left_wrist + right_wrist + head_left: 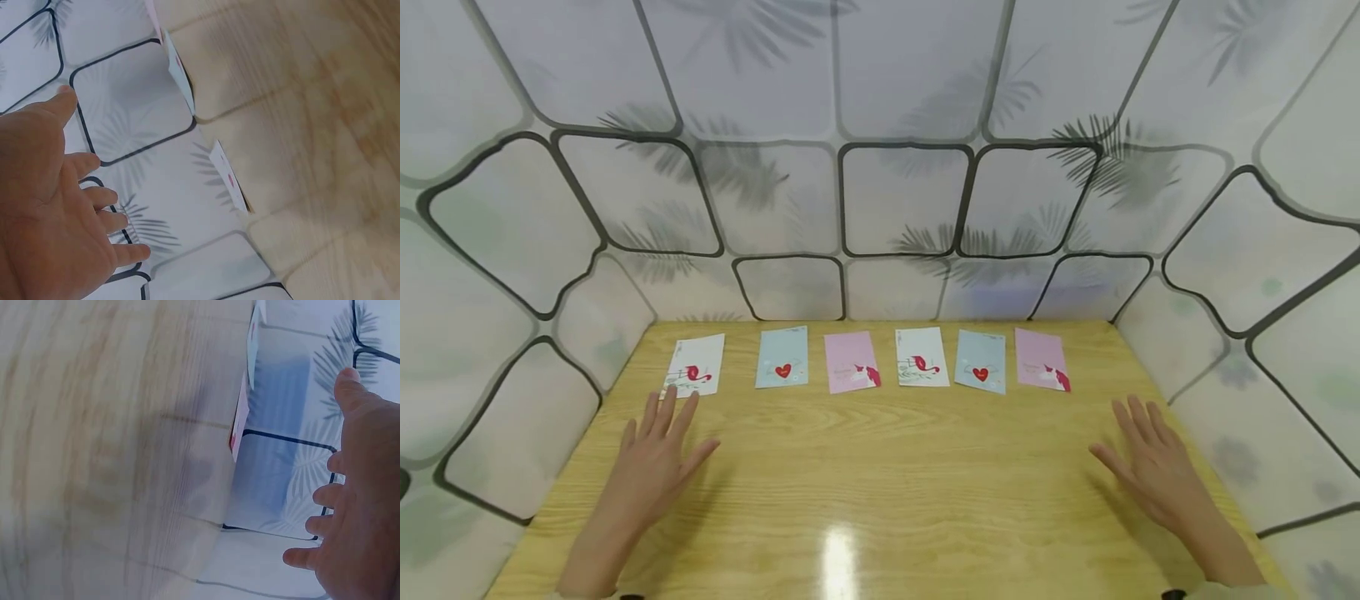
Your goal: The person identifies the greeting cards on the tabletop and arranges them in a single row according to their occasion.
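Observation:
Several small cards lie in a row along the back of the wooden table. From left to right in the head view come a white flamingo card [698, 358], a blue heart card [782, 354], a pink unicorn card [850, 358], then a second white flamingo card [922, 350], blue heart card [981, 354] and pink unicorn card [1037, 354]. My left hand [651, 467] is spread palm down, fingertips at the lower edge of the leftmost card; contact is unclear. Spread likewise, my right hand [1157, 475] is below and right of the rightmost card. Both hold nothing.
The wooden table [880, 467] carries a bright light reflection near its front. Behind it rises a wall [895, 200] with a stone-outline and palm-leaf pattern. Similar patterned walls close in on the left [482, 392] and right [1292, 375].

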`<move>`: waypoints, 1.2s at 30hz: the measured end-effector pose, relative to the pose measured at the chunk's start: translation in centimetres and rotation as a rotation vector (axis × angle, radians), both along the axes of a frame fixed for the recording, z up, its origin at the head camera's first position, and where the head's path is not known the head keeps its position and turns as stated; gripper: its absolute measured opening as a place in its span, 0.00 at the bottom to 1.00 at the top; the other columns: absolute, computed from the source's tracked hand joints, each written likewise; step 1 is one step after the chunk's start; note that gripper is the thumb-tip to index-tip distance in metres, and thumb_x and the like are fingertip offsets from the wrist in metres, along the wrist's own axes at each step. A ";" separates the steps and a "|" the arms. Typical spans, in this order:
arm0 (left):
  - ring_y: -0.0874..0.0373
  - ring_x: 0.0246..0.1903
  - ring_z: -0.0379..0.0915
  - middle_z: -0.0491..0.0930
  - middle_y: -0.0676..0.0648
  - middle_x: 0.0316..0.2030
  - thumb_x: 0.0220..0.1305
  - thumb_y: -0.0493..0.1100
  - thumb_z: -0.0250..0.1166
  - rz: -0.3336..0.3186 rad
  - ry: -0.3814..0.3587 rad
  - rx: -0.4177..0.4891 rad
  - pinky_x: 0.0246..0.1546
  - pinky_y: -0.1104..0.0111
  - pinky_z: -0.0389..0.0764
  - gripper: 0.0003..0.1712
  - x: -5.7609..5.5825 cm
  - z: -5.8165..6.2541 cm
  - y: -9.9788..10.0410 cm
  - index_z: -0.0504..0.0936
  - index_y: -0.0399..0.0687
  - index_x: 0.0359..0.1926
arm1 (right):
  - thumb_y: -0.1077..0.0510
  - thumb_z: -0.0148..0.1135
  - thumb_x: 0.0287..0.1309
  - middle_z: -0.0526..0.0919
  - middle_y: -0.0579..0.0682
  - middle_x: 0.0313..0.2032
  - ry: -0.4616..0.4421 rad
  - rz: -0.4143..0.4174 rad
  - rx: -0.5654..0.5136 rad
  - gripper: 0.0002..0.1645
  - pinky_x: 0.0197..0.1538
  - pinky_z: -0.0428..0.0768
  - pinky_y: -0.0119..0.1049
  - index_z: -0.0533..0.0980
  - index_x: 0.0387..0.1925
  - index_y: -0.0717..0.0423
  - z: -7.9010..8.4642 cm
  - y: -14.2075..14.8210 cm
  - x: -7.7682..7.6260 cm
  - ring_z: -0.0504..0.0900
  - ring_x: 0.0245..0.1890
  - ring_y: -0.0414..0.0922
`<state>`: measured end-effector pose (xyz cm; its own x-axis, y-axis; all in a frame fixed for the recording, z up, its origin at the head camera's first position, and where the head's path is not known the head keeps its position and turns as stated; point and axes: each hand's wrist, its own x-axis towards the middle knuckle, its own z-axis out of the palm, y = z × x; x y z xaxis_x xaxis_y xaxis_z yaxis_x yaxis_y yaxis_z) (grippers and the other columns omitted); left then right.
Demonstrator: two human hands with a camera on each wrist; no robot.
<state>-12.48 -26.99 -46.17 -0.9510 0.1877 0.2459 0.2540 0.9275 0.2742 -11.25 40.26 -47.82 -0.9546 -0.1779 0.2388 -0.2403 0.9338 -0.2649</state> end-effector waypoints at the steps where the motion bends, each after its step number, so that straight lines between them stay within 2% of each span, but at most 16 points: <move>1: 0.26 0.76 0.38 0.49 0.23 0.76 0.77 0.61 0.57 -0.005 0.004 0.007 0.64 0.25 0.51 0.44 -0.2 0.0 0.3 0.59 0.34 0.78 | 0.43 0.56 0.76 0.50 0.77 0.75 0.000 0.003 -0.001 0.48 0.69 0.48 0.75 0.51 0.78 0.70 0.1 -0.2 -0.2 0.38 0.78 0.70; 8: 0.27 0.76 0.37 0.47 0.24 0.77 0.78 0.59 0.57 -0.041 -0.012 0.042 0.67 0.28 0.50 0.44 -1.1 0.6 2.2 0.56 0.35 0.79 | 0.44 0.56 0.76 0.52 0.77 0.75 0.020 0.028 -0.036 0.47 0.66 0.52 0.78 0.51 0.78 0.71 0.2 -1.6 -1.1 0.43 0.77 0.72; 13: 0.27 0.76 0.39 0.49 0.25 0.76 0.77 0.58 0.59 -0.061 0.029 0.059 0.68 0.29 0.52 0.43 -1.9 0.9 3.5 0.57 0.35 0.78 | 0.44 0.56 0.76 0.52 0.76 0.75 -0.006 0.036 -0.064 0.48 0.66 0.52 0.78 0.49 0.79 0.70 0.3 -2.9 -1.7 0.44 0.76 0.73; 19: 0.27 0.76 0.39 0.48 0.25 0.77 0.77 0.56 0.59 -0.063 -0.008 0.086 0.68 0.28 0.51 0.43 -3.1 1.4 5.3 0.56 0.34 0.79 | 0.44 0.58 0.75 0.52 0.76 0.75 -0.007 0.081 -0.080 0.50 0.72 0.49 0.70 0.48 0.79 0.70 0.6 -4.7 -2.8 0.46 0.76 0.72; 27: 0.27 0.76 0.42 0.50 0.26 0.77 0.77 0.53 0.60 -0.120 -0.001 0.110 0.71 0.33 0.51 0.42 -4.9 1.3 7.9 0.56 0.33 0.78 | 0.43 0.58 0.75 0.53 0.73 0.76 -0.023 0.128 -0.081 0.50 0.72 0.52 0.69 0.50 0.78 0.72 0.7 -7.5 -4.8 0.48 0.76 0.71; 36: 0.27 0.74 0.49 0.55 0.27 0.76 0.75 0.53 0.63 -0.150 0.023 0.127 0.70 0.34 0.56 0.43 -6.2 1.4 10.1 0.59 0.31 0.76 | 0.44 0.60 0.74 0.57 0.72 0.75 -0.018 0.170 -0.108 0.48 0.72 0.55 0.68 0.53 0.76 0.73 1.0 -10.4 -6.3 0.54 0.74 0.70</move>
